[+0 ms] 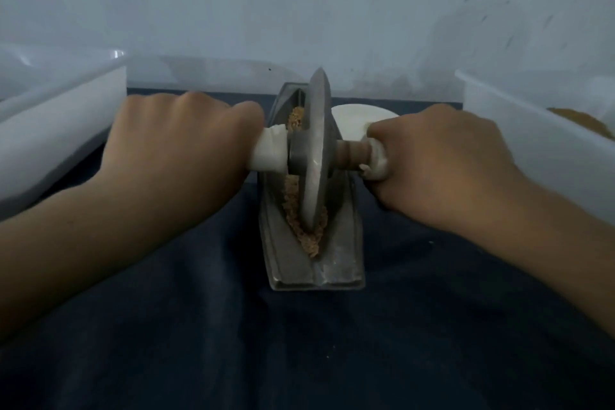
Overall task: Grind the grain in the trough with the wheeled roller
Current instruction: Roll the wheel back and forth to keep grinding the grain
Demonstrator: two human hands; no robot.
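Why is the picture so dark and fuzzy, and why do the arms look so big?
Head view: the light is dim and bluish; the whole frame is soft, so the grain in the trough blurs into a tan smear; the wide lens swells the forearms near the edges.

Trough [312, 263]: dull grey metal, paler scuffed streaks at near end.
Wheeled roller [316, 156] in trough: grey disc, lighter sheen along rim.
Axle [349, 151], right of disc: brown.
Left handle wrap [269, 151], right handle wrap [377, 160]: white.
Grain [293, 210] in trough groove: tan-beige, speckled.
Cloth [199, 326] under trough: dark navy, plain, few pale flecks.
Plate [352, 116] behind trough, to right: off-white.
Left bin [50, 116], left of trough: translucent white.
Right bin [532, 143], right of trough: translucent white; contents [585, 123] tan-brown.
Wall [299, 10] behind trough: pale blue-grey, dark speckles at upper right.
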